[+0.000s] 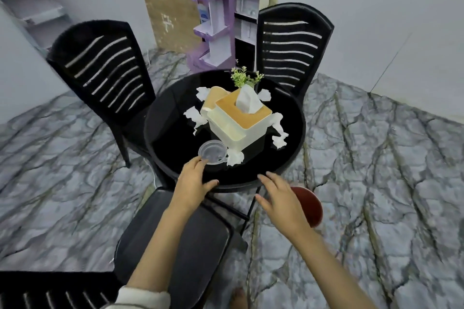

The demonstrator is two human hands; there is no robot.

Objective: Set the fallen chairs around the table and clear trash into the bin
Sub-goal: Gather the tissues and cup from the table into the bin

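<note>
A round black table (286,158) carries several crumpled white tissues (194,116), a tan paper cup (212,98) lying on its side and a clear plastic lid (212,152). My left hand (192,183) rests at the table's near edge, fingertips touching the lid. My right hand (281,195) hovers open beside the rim, holding nothing. Two black slatted chairs stand upright, one at the left (105,68) and one at the back right (291,45). A third chair (175,241) sits under my arms, its seat facing the table. A red bin (310,204) stands on the floor below my right hand.
A white tissue box with a wooden top (241,118) and a small green plant (244,76) occupy the table's middle. A purple display stand (213,15) is behind the table. Grey walls enclose the marbled floor (376,183). My foot shows at the bottom edge.
</note>
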